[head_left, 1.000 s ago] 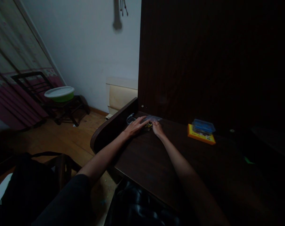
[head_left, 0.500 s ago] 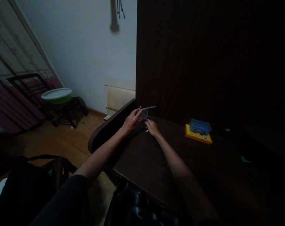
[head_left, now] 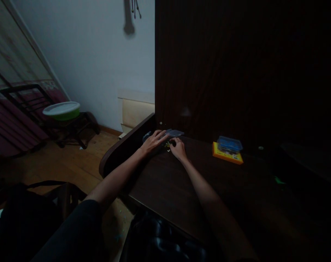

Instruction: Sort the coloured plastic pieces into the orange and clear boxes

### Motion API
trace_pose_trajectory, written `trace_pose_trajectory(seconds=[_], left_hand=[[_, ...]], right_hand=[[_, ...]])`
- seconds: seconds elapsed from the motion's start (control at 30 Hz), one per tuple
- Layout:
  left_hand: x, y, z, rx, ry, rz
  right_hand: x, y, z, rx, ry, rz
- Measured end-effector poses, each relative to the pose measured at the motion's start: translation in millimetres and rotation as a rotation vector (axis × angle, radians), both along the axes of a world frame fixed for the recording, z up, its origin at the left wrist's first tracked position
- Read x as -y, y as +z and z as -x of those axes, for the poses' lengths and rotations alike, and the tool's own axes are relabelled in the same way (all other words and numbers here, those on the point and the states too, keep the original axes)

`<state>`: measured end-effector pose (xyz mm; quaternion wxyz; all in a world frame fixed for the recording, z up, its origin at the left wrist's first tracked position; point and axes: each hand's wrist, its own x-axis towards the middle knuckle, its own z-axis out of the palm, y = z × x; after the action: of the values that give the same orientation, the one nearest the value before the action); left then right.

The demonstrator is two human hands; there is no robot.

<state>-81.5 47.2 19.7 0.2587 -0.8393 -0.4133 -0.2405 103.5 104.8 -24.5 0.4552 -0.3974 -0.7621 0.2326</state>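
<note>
My left hand (head_left: pixel 153 141) reaches over the far left part of the dark wooden desk, fingers stretched out. Its fingertips meet the near left edge of a clear plastic case (head_left: pixel 176 133), which looks low and nearly flat. Just right of it, my right hand (head_left: pixel 178 149) has its thumb and fingers curled into a pinch; whatever is between the tips is too small and dark to make out. Several tiny yellow and white pieces (head_left: pixel 168 145) lie on the desk between both hands.
On the right of the desk, a blue clear-lidded box (head_left: pixel 229 144) rests on an orange-yellow box (head_left: pixel 227 153). A raised dark side board (head_left: pixel 127 143) edges the desk's left. Beyond, a chair (head_left: pixel 39 105) carries a green basin with a pale lid (head_left: pixel 63 111).
The clear case's raised panel has dropped lower and flatter. My left fingers have come down with it and straightened. My right hand has shifted slightly, its fingers more curled. The camera has turned slightly right.
</note>
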Motion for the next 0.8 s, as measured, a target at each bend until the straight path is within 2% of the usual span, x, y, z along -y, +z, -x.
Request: trace_pose_trajectory(seconds=[0.13,0.37,0.57,0.8], left_hand=[[-1.0,-11.3,2.4,-0.002,-0.038,-0.028],[-1.9,-22.6,2.9,0.097,-0.049,-0.101],[-5.0,-24.9,-2.1,0.228,-0.031,-0.081],[-9.5,-22.9,-7.5,0.291,-0.007,-0.028]], right_hand=[[3.6,-0.3,-1.3,-0.031,-0.039,-0.024],[4.0,-1.8,-2.6,0.047,0.009,-0.109],[5.6,-0.9,-1.1,0.178,-0.016,-0.129],[13.4,4.6,-1.4,0.262,-0.046,-0.102]])
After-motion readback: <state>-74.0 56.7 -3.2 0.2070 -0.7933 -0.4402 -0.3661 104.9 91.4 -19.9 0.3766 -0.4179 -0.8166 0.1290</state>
